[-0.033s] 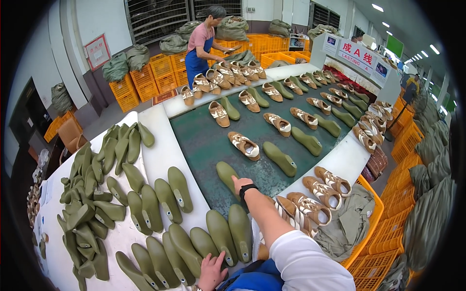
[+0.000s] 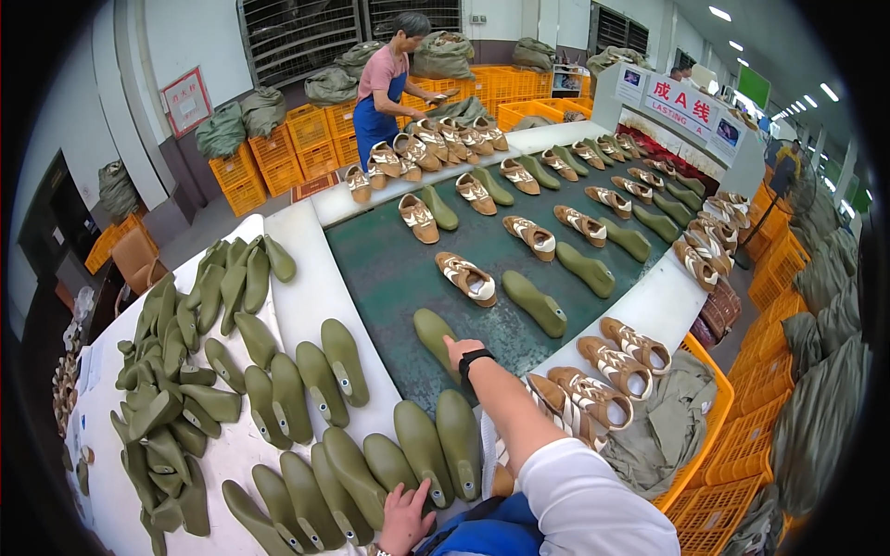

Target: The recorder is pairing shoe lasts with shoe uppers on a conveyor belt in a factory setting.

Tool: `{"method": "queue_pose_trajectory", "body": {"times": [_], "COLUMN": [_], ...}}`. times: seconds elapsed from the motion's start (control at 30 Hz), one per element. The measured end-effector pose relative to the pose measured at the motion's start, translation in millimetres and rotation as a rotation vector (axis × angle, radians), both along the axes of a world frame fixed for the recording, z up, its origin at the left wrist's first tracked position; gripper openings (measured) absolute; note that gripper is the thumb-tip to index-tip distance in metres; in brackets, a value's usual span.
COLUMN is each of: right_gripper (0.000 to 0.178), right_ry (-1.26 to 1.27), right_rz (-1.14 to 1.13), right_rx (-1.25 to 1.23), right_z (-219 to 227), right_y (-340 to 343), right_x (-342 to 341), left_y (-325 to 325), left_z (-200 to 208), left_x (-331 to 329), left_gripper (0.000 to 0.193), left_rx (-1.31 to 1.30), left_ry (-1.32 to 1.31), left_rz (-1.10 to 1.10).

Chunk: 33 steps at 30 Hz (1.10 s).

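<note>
My right hand [image 2: 457, 354], with a black band at the wrist, reaches forward and grips the heel end of an olive-green shoe last [image 2: 432, 331] on the dark green belt [image 2: 389, 287]. Part of its grip is hidden behind the hand. My left hand [image 2: 406, 521] rests low at the near edge, fingers apart, with its fingertips touching a green shoe last [image 2: 387, 461] in the near row. Beside it, a tall last [image 2: 423, 449] stands close to its forefinger. Brown-and-white shoes [image 2: 466, 278] and more lasts lie in rows on the belt.
A heap of lasts [image 2: 167, 408] covers the white table at left. Brown-and-white shoes [image 2: 593, 398] line the right ledge, beside an orange crate [image 2: 709, 408] with grey-green cloth. Across the belt, a person in a blue apron [image 2: 375, 120] stands by more shoes.
</note>
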State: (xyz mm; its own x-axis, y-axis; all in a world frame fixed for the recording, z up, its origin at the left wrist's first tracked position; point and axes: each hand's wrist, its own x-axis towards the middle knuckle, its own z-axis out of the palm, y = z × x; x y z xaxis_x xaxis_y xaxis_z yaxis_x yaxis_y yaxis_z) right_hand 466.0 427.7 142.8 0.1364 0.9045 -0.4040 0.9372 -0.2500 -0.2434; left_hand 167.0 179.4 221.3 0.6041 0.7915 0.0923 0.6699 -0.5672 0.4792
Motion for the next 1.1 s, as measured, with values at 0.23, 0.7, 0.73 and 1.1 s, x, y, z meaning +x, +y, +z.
{"method": "queue_pose_trajectory", "body": {"times": [0.23,0.7,0.73,1.1], "right_gripper": [0.036,0.048,0.048,0.029], "right_ry": [0.2,0.101,0.102,1.171], "right_rz": [0.419,-0.337,-0.34,-0.951], "right_rx": [0.325,0.19,0.191,0.971], "right_z": [119.4,61.2,58.6,94.5], "right_y": [-38.1,-332.4,-334.9,-324.0], "right_x": [61.7,99.6,97.5,125.5], "left_y": [7.5,17.1,18.4,18.0], "left_z": [-19.4,-12.0,-7.1,24.0], "left_x": [-7.7,-3.0,-0.2,-10.3], "left_gripper": [0.077,0.085,0.084,0.057], "left_rx": [-0.05,-0.135,-0.165,-0.059], "left_ry": [0.13,0.313,0.337,0.249], "left_rz": [-0.057,-0.104,-0.124,-0.157]}}
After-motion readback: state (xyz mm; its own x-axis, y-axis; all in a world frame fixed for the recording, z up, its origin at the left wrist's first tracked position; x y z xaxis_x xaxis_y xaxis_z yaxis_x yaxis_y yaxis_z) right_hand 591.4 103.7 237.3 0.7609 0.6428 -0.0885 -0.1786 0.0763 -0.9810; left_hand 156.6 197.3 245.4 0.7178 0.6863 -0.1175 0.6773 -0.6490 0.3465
